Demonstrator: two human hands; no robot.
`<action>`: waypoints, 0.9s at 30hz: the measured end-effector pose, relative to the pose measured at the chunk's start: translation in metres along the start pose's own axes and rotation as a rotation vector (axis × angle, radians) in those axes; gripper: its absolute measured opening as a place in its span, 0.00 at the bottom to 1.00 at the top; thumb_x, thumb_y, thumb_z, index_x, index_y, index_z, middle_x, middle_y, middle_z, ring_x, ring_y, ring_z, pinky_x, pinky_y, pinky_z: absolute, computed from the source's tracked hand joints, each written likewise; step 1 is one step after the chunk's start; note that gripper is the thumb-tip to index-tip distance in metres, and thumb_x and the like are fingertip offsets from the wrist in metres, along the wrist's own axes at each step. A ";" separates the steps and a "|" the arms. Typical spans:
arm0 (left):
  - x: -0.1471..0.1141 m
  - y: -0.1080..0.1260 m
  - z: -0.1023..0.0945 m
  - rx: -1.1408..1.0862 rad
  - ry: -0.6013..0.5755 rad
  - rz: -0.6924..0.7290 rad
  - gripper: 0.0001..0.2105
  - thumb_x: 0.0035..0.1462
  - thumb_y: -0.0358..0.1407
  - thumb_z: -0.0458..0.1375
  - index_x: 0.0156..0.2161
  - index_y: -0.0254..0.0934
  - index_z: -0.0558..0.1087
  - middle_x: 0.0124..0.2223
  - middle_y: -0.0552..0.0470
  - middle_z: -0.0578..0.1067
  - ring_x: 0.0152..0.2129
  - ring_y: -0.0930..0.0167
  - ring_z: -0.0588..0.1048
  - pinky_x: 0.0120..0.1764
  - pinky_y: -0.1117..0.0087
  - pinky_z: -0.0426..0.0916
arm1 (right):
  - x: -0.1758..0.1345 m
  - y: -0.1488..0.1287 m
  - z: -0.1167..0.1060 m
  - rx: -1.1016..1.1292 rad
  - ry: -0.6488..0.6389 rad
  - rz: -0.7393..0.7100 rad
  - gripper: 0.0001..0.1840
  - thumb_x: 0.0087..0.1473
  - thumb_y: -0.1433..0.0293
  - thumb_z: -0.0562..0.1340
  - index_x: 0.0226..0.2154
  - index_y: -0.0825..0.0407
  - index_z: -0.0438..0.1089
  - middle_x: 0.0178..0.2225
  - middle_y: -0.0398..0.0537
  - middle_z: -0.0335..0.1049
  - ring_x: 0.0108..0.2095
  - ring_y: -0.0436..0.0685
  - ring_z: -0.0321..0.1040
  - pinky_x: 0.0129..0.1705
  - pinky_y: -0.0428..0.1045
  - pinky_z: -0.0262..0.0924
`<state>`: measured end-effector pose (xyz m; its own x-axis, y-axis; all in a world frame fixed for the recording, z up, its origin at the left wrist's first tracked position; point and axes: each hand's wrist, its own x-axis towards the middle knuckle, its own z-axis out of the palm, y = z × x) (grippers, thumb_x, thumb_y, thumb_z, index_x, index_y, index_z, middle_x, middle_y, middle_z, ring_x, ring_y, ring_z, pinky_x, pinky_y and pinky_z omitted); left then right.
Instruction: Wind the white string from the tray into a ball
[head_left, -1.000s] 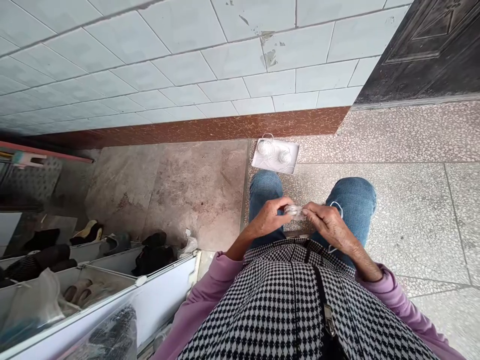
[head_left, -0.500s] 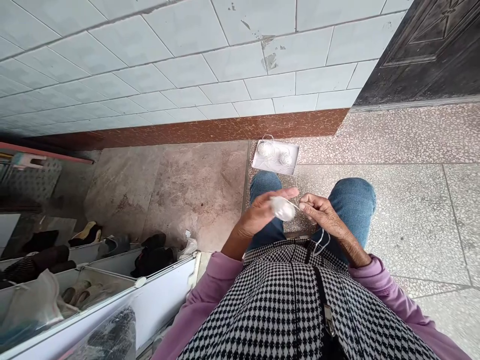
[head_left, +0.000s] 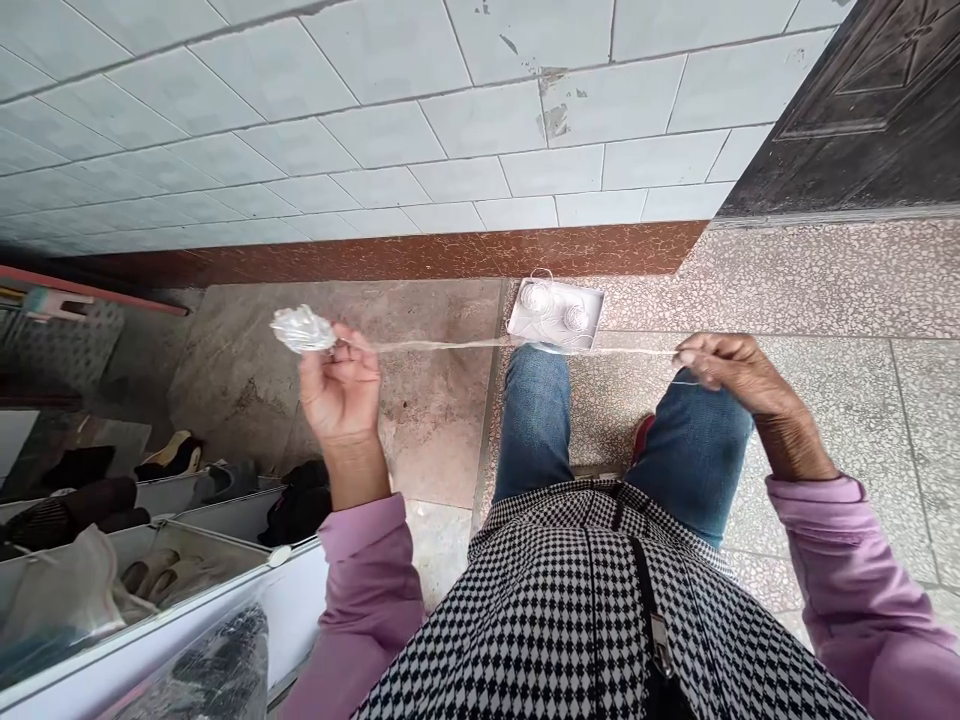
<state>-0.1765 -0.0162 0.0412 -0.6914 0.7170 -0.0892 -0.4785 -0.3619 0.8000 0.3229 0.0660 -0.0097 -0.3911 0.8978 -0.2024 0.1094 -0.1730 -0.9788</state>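
Note:
My left hand [head_left: 343,392] is raised at the left, its fingers closed on a bundle of shiny white strip [head_left: 302,330] that sticks out past the fingertips. From there a pale strand [head_left: 442,345] runs nearly level across to the right, above my knees. My right hand [head_left: 726,372] pinches the strand's other end over the right knee, and a thin tail hangs below those fingers. Beyond the knees a shallow white box [head_left: 592,305] on the floor holds two balls of white cord, a larger ball [head_left: 536,296] and a smaller ball [head_left: 575,317].
A tiled wall [head_left: 480,130] with a brown skirting runs along the far side. At lower left stands a white rack [head_left: 292,580] of shoes and bags. A dark door [head_left: 877,110] is at upper right. Terrazzo floor [head_left: 832,430] spreads right of my legs.
My hands have moved far apart from close together over my lap. The left went left and up with the bundle, the right went right, and the strand now stretches between them.

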 end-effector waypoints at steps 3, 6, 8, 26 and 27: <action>0.015 0.017 -0.024 0.033 0.150 0.008 0.21 0.82 0.33 0.42 0.40 0.43 0.75 0.39 0.65 0.85 0.43 0.81 0.83 0.53 0.78 0.77 | 0.007 -0.003 -0.026 0.030 0.146 -0.028 0.25 0.54 0.46 0.78 0.30 0.50 0.79 0.19 0.37 0.56 0.19 0.44 0.46 0.24 0.51 0.37; 0.019 0.020 -0.041 0.054 0.244 -0.014 0.20 0.82 0.33 0.43 0.39 0.42 0.74 0.36 0.65 0.85 0.41 0.79 0.84 0.51 0.77 0.79 | 0.016 0.001 -0.045 -0.059 0.215 -0.075 0.24 0.53 0.47 0.79 0.29 0.49 0.79 0.18 0.39 0.58 0.19 0.46 0.50 0.25 0.52 0.41; 0.015 0.015 -0.043 0.023 0.259 -0.027 0.17 0.81 0.32 0.46 0.41 0.41 0.75 0.37 0.62 0.85 0.41 0.78 0.84 0.50 0.76 0.79 | 0.022 0.007 -0.056 -0.123 0.257 -0.087 0.23 0.56 0.48 0.77 0.29 0.49 0.78 0.19 0.40 0.59 0.20 0.47 0.53 0.26 0.53 0.45; -0.079 -0.069 0.073 0.001 0.000 -0.496 0.15 0.75 0.27 0.52 0.55 0.36 0.79 0.46 0.45 0.86 0.40 0.70 0.85 0.54 0.67 0.80 | 0.020 0.000 0.062 -0.304 0.001 -0.261 0.24 0.71 0.51 0.63 0.58 0.48 0.78 0.60 0.57 0.79 0.58 0.67 0.77 0.53 0.61 0.77; -0.085 -0.073 0.080 0.014 -0.025 -0.530 0.15 0.74 0.28 0.52 0.57 0.36 0.79 0.46 0.45 0.85 0.40 0.70 0.85 0.54 0.66 0.80 | 0.019 -0.007 0.087 -0.221 -0.066 -0.281 0.26 0.72 0.49 0.62 0.60 0.48 0.78 0.61 0.57 0.78 0.58 0.66 0.77 0.53 0.60 0.77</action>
<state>-0.0396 -0.0031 0.0373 -0.3433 0.8132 -0.4700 -0.7517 0.0622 0.6566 0.2346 0.0493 -0.0093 -0.4913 0.8685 0.0653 0.1814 0.1754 -0.9676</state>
